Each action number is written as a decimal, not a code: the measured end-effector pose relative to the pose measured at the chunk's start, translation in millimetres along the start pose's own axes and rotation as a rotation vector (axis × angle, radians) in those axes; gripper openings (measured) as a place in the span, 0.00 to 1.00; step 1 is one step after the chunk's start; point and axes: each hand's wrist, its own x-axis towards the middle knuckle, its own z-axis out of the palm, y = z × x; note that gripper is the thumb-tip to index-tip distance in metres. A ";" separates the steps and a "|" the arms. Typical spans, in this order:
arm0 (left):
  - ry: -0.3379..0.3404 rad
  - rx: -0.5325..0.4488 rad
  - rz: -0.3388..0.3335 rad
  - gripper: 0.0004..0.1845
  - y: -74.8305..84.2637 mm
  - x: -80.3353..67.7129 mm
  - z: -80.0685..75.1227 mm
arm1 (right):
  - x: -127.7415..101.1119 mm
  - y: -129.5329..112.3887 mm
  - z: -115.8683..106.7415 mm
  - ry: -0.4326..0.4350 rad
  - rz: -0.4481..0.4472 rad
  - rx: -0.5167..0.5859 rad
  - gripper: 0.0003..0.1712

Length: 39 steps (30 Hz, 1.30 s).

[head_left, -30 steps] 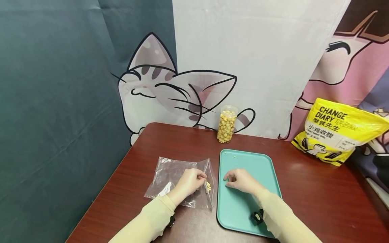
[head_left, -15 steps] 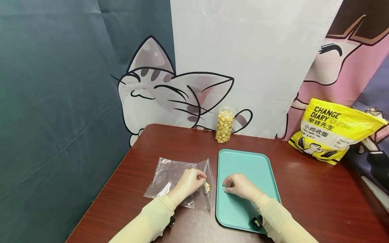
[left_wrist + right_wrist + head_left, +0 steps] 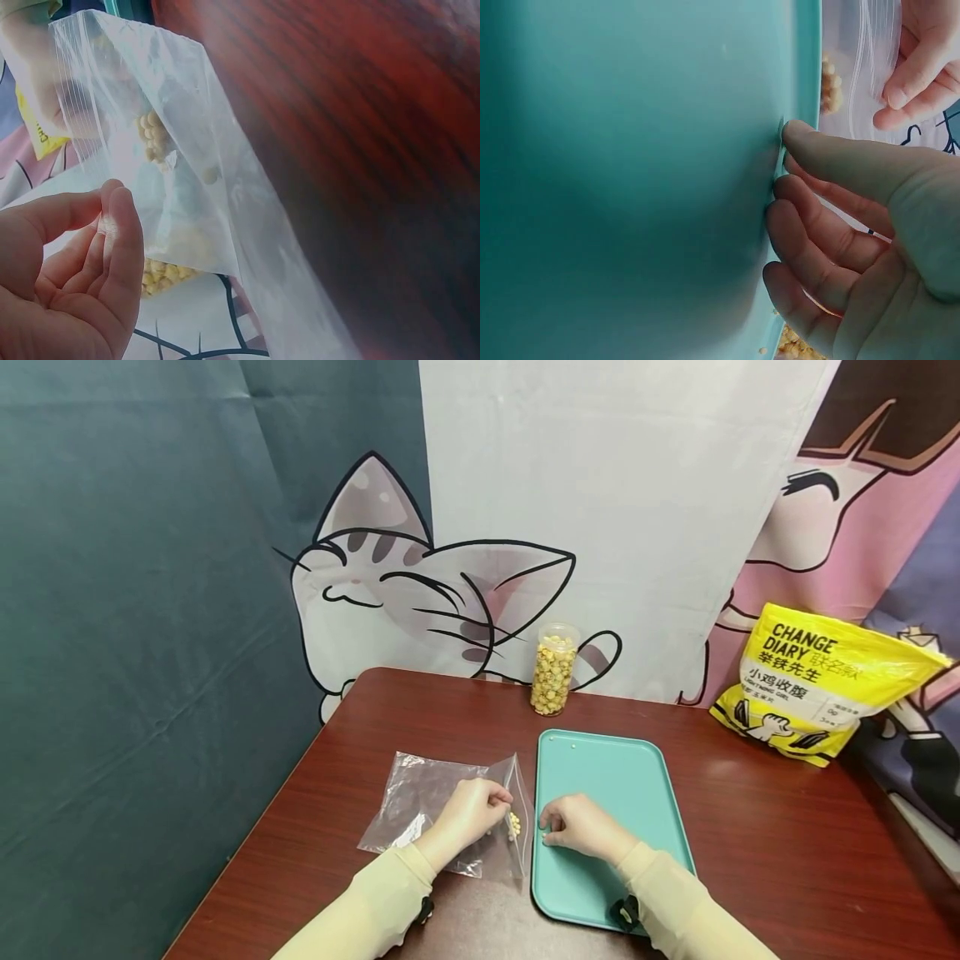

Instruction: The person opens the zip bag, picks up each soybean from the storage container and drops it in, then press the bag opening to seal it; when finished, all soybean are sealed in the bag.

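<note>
My left hand [image 3: 471, 810] pinches the edge of a clear zip-lock bag [image 3: 408, 789] that lies on the table with its mouth held up toward the tray. Thumb and fingertips meet at the film in the left wrist view. Inside the bag is a little cluster of round, pale yellow pieces [image 3: 152, 135]. My right hand [image 3: 587, 828] is low over the left side of the turquoise tray [image 3: 637, 785], fingers bent, thumb near the index finger. A pale speck shows by its fingertips in the head view; whether it is pinched is unclear.
Tiny yellow pieces [image 3: 573, 746] lie at the tray's far left corner. Behind the tray stands a clear plastic jar [image 3: 553, 672] of yellow popcorn-like pieces. A large yellow snack bag [image 3: 817, 681] leans at the back right. Printed cloth hangs behind the table.
My right hand has moved left and slightly nearer to me, toward the tray's left rim, and a pale speck now shows by its fingertips. The left hand keeps its hold on the bag.
</note>
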 end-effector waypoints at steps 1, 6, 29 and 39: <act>-0.003 -0.006 -0.003 0.08 0.3 -0.1 -0.1 | -0.1 -0.9 0.2 -0.002 -0.004 -0.008 0.07; -0.006 -0.018 -0.001 0.08 1.9 -0.8 -1.1 | -0.2 -4.0 1.5 -0.003 -0.020 -0.032 0.07; -0.003 -0.017 0.015 0.08 -1.0 -3.3 2.5 | -4.4 -6.8 0.7 0.103 -0.043 0.051 0.08; 0.001 0.005 0.025 0.08 0.9 -1.6 3.4 | 3.5 -19.7 0.6 0.183 -0.083 0.038 0.07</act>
